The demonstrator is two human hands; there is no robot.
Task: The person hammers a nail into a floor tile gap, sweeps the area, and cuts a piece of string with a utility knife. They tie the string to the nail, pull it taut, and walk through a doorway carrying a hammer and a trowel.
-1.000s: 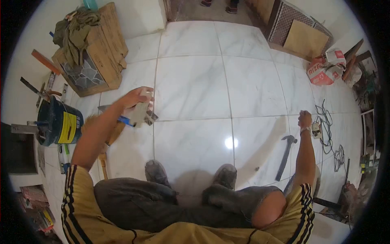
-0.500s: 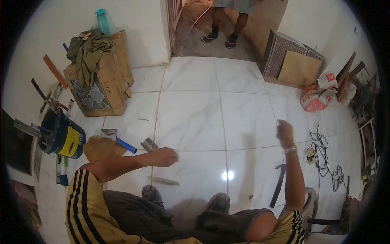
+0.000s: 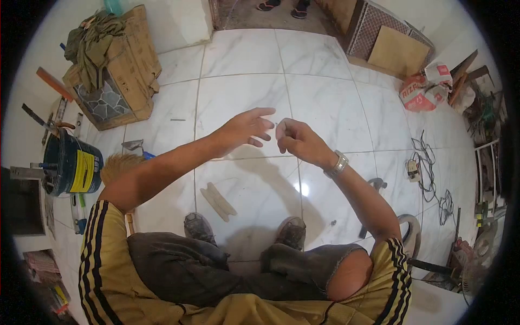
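My left hand [image 3: 246, 130] is held out over the tiles with its fingers spread and nothing visible in it. Close beside it, apart by a small gap, my right hand [image 3: 300, 142] has its fingers curled in toward the thumb. Whatever may be between those fingertips is too small to make out. Below both hands, a tan notched piece [image 3: 218, 201], perhaps wood, lies on the floor in front of my shoes. A hammer [image 3: 375, 186] lies partly hidden under my right forearm. Left of my left forearm are a trowel [image 3: 132, 145] and a brush-like tan bundle [image 3: 115, 169].
A dark bucket [image 3: 70, 162] with tools stands at left, near a cardboard box [image 3: 132, 65] topped with cloth. At right lie a coiled cord [image 3: 428, 168] and a red-and-white bag [image 3: 422, 92]. A person's feet [image 3: 281, 8] stand in the doorway.
Both hands have come together in front of me, my left from a closed shape to spread fingers. The view has tilted downward. The tan piece lies at a different angle.
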